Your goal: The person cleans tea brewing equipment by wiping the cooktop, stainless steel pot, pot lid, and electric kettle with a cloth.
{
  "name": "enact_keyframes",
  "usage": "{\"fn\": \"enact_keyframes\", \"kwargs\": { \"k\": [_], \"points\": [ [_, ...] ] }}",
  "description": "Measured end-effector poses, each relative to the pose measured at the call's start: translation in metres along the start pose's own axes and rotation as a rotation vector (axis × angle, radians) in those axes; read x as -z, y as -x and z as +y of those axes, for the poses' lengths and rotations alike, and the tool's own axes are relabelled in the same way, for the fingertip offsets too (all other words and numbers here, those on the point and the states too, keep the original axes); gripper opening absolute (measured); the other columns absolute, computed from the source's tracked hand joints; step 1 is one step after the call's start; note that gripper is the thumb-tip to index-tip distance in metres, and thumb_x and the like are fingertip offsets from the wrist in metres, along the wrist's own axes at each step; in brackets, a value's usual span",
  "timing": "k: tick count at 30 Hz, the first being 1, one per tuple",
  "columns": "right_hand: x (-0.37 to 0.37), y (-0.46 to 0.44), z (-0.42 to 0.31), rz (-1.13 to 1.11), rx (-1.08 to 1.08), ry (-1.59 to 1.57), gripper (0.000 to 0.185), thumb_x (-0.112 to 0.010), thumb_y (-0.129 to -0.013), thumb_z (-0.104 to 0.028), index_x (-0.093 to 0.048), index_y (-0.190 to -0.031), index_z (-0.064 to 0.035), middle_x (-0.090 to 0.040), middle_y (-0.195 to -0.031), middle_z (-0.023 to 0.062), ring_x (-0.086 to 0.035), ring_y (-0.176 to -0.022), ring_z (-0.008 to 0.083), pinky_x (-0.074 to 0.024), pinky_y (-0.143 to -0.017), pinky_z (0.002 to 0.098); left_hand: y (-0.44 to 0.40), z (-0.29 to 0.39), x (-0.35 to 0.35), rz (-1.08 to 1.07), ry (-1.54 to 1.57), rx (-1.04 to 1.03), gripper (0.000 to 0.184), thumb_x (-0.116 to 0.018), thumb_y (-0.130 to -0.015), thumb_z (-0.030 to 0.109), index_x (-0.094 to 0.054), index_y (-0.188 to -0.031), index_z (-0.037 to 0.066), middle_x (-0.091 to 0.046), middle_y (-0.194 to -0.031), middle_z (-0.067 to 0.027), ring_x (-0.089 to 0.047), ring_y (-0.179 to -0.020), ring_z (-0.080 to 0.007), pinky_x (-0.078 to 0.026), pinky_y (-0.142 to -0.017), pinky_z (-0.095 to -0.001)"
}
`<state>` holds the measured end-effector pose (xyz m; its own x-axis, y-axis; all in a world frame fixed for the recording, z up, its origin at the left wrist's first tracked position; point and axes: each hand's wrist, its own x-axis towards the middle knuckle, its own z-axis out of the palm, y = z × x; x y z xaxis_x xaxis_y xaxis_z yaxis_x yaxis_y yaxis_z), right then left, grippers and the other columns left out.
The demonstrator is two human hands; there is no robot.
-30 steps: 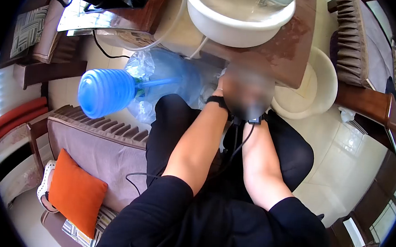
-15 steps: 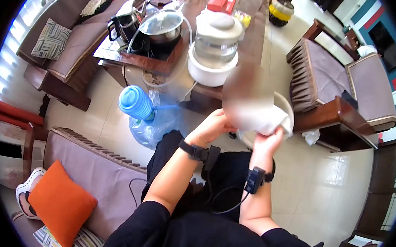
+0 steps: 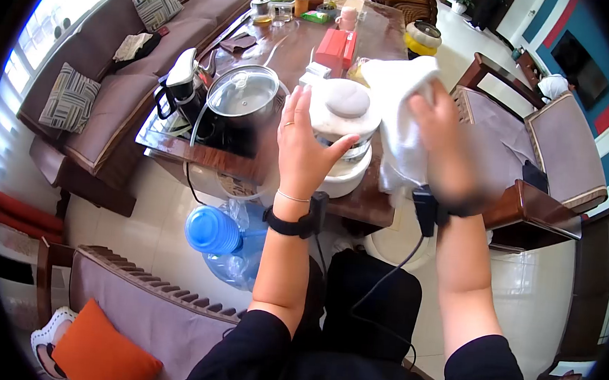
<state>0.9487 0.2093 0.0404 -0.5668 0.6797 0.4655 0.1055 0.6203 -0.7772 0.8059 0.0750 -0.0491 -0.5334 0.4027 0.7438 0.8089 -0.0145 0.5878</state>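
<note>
My right hand (image 3: 441, 132) is closed on a white cloth (image 3: 400, 119), which hangs down beside a lidded appliance. That appliance (image 3: 351, 176) has a white base, a clear body and a pale round lid (image 3: 346, 97). My left hand (image 3: 302, 144) is raised at the appliance's left side, fingers stretched and thumb apart, with nothing in it. Whether its fingers touch the appliance I cannot tell. Part of the appliance is hidden behind my left hand and the cloth.
A glass-lidded pot (image 3: 244, 94) and a black and white kettle (image 3: 183, 86) stand left on the wooden table (image 3: 381, 206). Behind the appliance lies a red box (image 3: 335, 49). A blue water bottle (image 3: 232, 259) and a pale bin (image 3: 396, 242) are on the floor.
Both hands have risen from low over the bin to the table. My left hand has let go of the white cloth; my right hand carries it up beside the appliance.
</note>
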Motion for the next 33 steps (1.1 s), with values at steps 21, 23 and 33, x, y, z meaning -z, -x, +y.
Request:
{"fn": "enact_keyframes", "kwargs": {
  "k": [21, 23, 33],
  "points": [
    [0.049, 0.11, 0.067, 0.342, 0.023, 0.117, 0.042, -0.052, -0.087, -0.016, -0.049, -0.123, 0.0057, -0.061, -0.106, 0.0194, -0.059, -0.095, 0.0269, -0.0432, -0.087, 0.035, -0.067, -0.004, -0.032, -0.034, 0.185, -0.266, 0.019, -0.056, -0.088, 0.026, -0.058, -0.102, 0.013, -0.059, -0.083, -0.0009, -0.056, -0.076, -0.0149, -0.047, -0.067, -0.0295],
    [0.056, 0.119, 0.078, 0.407, 0.08, 0.277, 0.041, -0.054, -0.087, -0.016, -0.051, -0.122, 0.0036, -0.062, -0.108, 0.0198, -0.06, -0.098, 0.0274, -0.0437, -0.089, 0.0362, -0.078, 0.013, -0.01, -0.324, -0.217, -0.423, 0.021, -0.057, -0.083, 0.022, -0.061, -0.101, 0.011, -0.062, -0.085, -0.0069, -0.06, -0.082, -0.0215, -0.049, -0.07, -0.0352],
    [0.064, 0.141, 0.066, 0.443, 0.173, 0.557, 0.02, -0.063, -0.081, -0.011, -0.059, -0.096, 0.0001, -0.057, -0.082, 0.0144, -0.054, -0.077, 0.0325, -0.0451, -0.071, 0.04, -0.134, 0.023, 0.007, -0.546, -0.073, -0.219, 0.049, -0.062, -0.084, 0.044, -0.057, -0.116, 0.007, -0.06, -0.107, -0.025, -0.059, -0.097, -0.0386, -0.048, -0.085, -0.0436]
  ]
}}
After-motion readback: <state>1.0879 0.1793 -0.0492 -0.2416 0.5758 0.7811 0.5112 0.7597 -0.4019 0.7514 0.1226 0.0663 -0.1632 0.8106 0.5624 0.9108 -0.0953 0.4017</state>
